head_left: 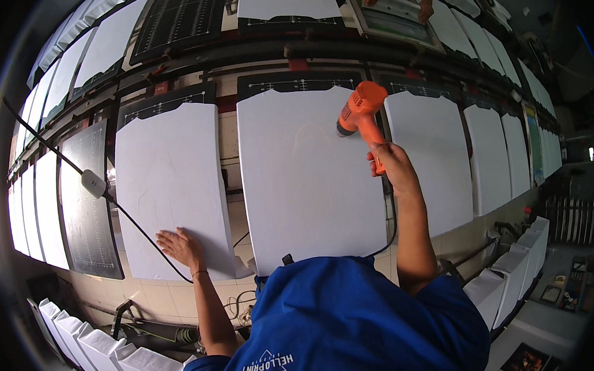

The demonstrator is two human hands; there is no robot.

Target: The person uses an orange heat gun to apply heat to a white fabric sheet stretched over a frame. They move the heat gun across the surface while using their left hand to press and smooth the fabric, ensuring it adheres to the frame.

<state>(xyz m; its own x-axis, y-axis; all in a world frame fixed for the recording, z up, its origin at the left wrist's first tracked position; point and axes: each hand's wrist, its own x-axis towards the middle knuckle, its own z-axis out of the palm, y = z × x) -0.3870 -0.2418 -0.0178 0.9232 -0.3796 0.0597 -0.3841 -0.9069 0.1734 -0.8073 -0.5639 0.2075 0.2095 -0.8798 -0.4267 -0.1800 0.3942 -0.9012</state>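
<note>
An orange heat gun (367, 111) is gripped by its handle in my right hand (395, 165). Its dark nozzle points down and left over the right side of a white shirt (304, 185) stretched on the middle board. A faint pale outline shows on that shirt's upper part. My left hand (181, 248) lies flat, fingers spread, on the lower part of another white shirt (168, 165) on the board to the left. A black cord (394, 224) runs down from near the heat gun's handle.
A black cable (138, 227) with a white inline box (94, 183) crosses the left side. More shirt-covered boards (430, 158) and a bare black board (86, 196) line the row. Beyond a dark rail (290, 50), another person's hands (425, 11) hold a frame (389, 16).
</note>
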